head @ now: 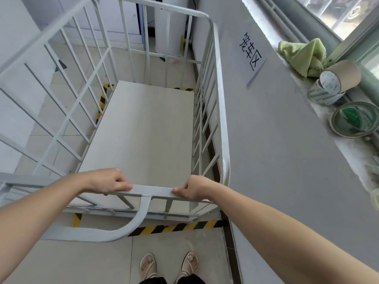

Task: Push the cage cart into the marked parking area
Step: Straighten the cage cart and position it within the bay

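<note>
A white cage cart (223,111) with barred sides and a bare pale floor panel fills the middle of the view. Its right side runs close along the grey wall. My left hand (106,181) and my right hand (192,189) both grip the cart's near top rail (152,191), a short gap apart. Yellow-and-black striped floor tape (174,227) marks the parking area. One strip runs under the cart's near end, another shows at the left side (102,99) and a third at the far end. The cart's floor panel lies inside those strips.
A grey wall (276,160) on the right carries a paper sign (251,52). The window ledge above holds a green cloth (303,54) and tape rolls (336,83). A curved white bar (114,232) sits at the cart's near end. My sandalled feet (170,265) stand on tile behind it.
</note>
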A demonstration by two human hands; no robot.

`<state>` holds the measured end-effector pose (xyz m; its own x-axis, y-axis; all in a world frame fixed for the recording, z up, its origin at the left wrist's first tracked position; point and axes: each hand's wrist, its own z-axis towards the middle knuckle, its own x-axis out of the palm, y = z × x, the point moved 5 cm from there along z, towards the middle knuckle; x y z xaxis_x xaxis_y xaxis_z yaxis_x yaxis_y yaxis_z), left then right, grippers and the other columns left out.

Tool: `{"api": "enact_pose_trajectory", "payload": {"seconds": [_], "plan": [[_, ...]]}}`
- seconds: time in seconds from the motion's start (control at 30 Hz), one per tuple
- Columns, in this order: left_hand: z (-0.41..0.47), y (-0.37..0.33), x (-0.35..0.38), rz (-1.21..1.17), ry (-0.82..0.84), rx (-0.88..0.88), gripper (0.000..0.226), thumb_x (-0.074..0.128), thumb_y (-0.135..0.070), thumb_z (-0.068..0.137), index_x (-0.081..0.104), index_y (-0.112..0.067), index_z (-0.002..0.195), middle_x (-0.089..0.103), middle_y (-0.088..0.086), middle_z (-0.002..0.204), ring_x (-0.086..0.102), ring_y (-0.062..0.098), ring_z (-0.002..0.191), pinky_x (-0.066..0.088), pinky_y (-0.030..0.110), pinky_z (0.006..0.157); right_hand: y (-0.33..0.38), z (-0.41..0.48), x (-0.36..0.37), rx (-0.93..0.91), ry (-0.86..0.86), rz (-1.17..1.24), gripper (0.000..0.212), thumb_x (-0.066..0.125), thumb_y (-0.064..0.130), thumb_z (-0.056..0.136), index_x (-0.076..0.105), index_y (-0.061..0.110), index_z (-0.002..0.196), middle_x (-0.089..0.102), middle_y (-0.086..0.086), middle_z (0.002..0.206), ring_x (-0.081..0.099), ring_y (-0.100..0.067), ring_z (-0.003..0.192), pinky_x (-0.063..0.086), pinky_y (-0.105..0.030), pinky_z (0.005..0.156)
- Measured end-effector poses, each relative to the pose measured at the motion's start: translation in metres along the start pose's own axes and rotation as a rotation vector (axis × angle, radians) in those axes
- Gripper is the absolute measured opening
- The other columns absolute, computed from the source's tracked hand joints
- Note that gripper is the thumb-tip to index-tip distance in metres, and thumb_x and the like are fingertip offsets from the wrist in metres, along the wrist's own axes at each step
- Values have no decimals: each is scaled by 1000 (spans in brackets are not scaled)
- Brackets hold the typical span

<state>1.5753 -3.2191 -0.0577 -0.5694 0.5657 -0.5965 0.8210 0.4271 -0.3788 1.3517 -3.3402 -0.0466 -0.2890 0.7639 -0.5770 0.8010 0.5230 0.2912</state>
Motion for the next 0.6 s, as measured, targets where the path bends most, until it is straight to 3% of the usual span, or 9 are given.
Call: {"api": "enact_pose_trajectory", "payload": {"seconds": [0.13, 0.3, 0.43, 0.5, 0.6], "plan": [[-17, 25, -7, 6, -25, -42, 41, 50, -46, 94, 54, -11, 74, 47, 9, 86, 48, 17, 66, 40, 25, 64, 31, 6, 8, -34, 10, -14, 69, 38, 61, 94, 65, -1, 104, 51, -9, 81, 48, -22, 75, 39, -32, 69], [-33, 39, -9, 43, -53, -121, 44, 44, -48, 96, 58, -8, 82, 44, 1, 98, 50, 14, 77, 38, 24, 71, 52, 11, 14, -45, 16, 2, 65, 38, 63, 93, 61, 3, 94, 49, -7, 75, 47, -22, 71, 38, -31, 64], [-37, 23, -5, 181, -71, -184, 45, 31, -56, 97, 62, -25, 106, 48, -5, 117, 50, 15, 109, 34, 40, 99, 51, 10, 10, -99, 57, -43, 72, 36, 62, 94, 60, -1, 119, 61, -12, 107, 54, -27, 98, 42, -35, 84], [-30, 3, 3, 177, -108, -145, 49, 28, -58, 95, 63, -27, 110, 58, -6, 116, 53, 14, 111, 32, 42, 98, 47, 6, 4, -161, 104, -29, 67, 35, 57, 97, 59, 1, 125, 61, -12, 120, 55, -27, 107, 40, -36, 92], [-15, -31, 23, 111, -168, -81, 45, 29, -61, 93, 64, -34, 102, 68, -10, 105, 58, 10, 100, 28, 37, 91, 31, 2, -16, -254, 61, -96, 54, 42, 50, 98, 66, 5, 116, 68, -8, 114, 61, -24, 101, 47, -38, 95]]}}
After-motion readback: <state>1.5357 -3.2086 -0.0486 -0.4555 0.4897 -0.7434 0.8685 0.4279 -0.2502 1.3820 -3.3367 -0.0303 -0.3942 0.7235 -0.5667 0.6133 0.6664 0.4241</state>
